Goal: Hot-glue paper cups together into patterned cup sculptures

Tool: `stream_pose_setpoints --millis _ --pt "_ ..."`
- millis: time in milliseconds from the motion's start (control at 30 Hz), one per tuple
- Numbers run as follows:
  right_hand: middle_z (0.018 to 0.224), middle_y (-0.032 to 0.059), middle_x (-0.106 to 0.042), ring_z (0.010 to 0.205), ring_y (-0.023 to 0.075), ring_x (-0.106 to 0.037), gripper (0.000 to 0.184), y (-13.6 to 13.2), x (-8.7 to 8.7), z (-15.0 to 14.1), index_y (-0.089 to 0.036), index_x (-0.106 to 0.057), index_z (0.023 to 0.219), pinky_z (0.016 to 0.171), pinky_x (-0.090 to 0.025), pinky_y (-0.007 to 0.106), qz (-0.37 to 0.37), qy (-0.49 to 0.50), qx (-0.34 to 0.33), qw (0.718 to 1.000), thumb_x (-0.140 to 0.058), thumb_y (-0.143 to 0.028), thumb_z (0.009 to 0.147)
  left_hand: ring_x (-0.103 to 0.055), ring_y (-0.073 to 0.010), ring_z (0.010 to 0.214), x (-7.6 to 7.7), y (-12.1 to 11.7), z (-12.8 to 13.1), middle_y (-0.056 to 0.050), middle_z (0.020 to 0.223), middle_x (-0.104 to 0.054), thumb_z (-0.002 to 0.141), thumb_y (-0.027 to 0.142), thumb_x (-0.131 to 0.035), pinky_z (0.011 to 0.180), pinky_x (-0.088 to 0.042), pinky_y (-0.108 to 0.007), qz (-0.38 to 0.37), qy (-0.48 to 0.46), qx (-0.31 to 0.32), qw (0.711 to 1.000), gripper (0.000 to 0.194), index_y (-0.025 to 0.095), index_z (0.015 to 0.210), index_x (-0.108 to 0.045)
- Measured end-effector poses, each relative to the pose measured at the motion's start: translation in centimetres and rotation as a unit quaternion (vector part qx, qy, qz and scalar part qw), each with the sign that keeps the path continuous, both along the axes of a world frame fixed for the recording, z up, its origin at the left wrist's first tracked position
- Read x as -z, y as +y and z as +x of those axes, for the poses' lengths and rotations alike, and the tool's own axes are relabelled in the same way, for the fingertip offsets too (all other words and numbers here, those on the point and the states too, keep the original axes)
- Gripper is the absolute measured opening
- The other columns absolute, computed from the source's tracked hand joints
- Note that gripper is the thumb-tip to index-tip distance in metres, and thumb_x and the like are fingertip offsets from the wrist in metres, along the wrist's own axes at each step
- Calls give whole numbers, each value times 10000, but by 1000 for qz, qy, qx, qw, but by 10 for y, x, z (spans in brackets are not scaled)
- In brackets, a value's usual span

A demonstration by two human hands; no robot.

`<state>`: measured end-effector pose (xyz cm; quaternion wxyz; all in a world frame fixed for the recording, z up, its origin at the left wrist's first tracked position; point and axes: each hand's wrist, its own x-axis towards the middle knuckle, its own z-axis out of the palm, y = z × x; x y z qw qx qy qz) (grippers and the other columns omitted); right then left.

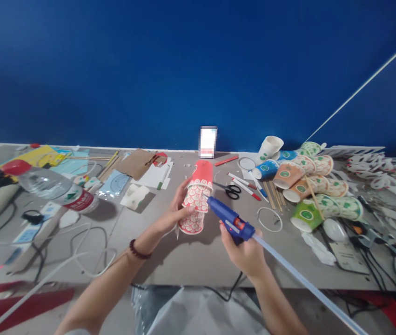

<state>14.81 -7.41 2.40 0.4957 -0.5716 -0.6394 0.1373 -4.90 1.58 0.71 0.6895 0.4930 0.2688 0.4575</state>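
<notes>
My left hand [180,208] is closed around red-and-white patterned paper cups [197,197], lined up end to end over the table's middle. The far cup is mostly plain red. In my right hand [243,249] is a blue glue gun [231,218], with a long translucent glue stick [302,279] coming out of its back end. The gun's nozzle points left and lies at or very near the patterned cup's side; whether it touches, I cannot tell. A small red light glows on the gun's body.
Black-handled scissors [233,191], markers [253,193] and wooden sticks [274,195] lie right of the cups. Further right are several stacked paper cups [307,215] and a phone [349,257]. On the left lie a water bottle [51,186], a power strip [33,237] and cardboard [137,163]. A lit phone [208,141] stands against the blue wall.
</notes>
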Motion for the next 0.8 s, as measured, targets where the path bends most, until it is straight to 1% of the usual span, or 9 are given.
stream_pose_setpoints --millis 167,267,400,533,800 --pt "636 66 -686 531 193 -653 93 0 2 -6 -189 -631 791 514 -508 277 26 -44 -21 998 -620 -268 838 -539 -308 1231 1 -2 2 -86 1466 -465 735 419 -779 959 -506 -399 -13 -5 -6 1000 912 366 1505 -293" --pt "623 53 -662 532 183 -637 66 0 4 -10 -193 -616 798 520 -495 270 49 -67 -14 996 -613 -245 839 -541 -300 1223 4 -2 4 -94 1461 -461 752 430 -769 953 -505 -391 -12 -9 -10 1000 901 359 1507 -282" --pt "617 45 -650 524 182 -626 42 0 8 -15 -191 -612 848 531 -498 273 72 -70 0 995 -611 -232 841 -541 -292 1224 8 -2 6 -90 1471 -443 744 465 -770 958 -500 -377 -3 -15 -22 1000 889 357 1491 -299" --pt "625 42 -653 532 191 -633 63 1 12 -18 -198 -607 890 527 -507 280 77 -74 9 994 -613 -241 844 -565 -294 1195 9 -2 8 -101 1476 -435 733 501 -771 933 -517 -382 -11 -11 -26 1000 917 365 1491 -274" --pt "625 46 -657 531 193 -643 51 -1 18 -25 -196 -601 860 521 -504 275 68 -57 19 996 -623 -238 843 -571 -293 1189 11 -3 12 -99 1466 -431 752 496 -757 946 -519 -404 -12 -12 -35 999 911 373 1495 -243"
